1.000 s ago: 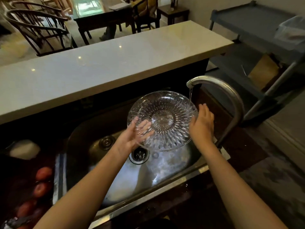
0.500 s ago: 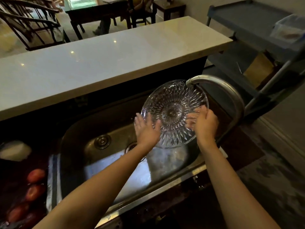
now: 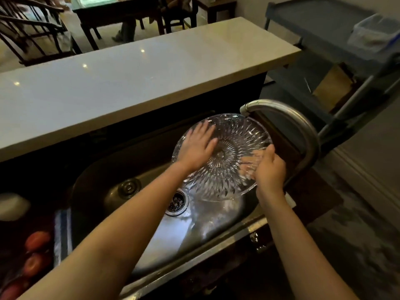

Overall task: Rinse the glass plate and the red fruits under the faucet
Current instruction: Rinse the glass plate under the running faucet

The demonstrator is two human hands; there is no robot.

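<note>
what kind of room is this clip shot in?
Most likely a home kitchen open to a dining area: a steel sink with a curved faucet, a pale raised counter behind it, and a dark dining table with chairs beyond.

A home kitchen: a steel sink point(image 3: 121, 176) with a curved faucet point(image 3: 303, 131) sits below a pale stone counter point(image 3: 129, 83); beyond the counter stand a dark dining table point(image 3: 121, 9) and wooden chairs point(image 3: 28, 33).

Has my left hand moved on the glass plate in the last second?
Yes. The left hand slid from the glass plate's near-left rim onto its face, toward the faucet spout.
</note>
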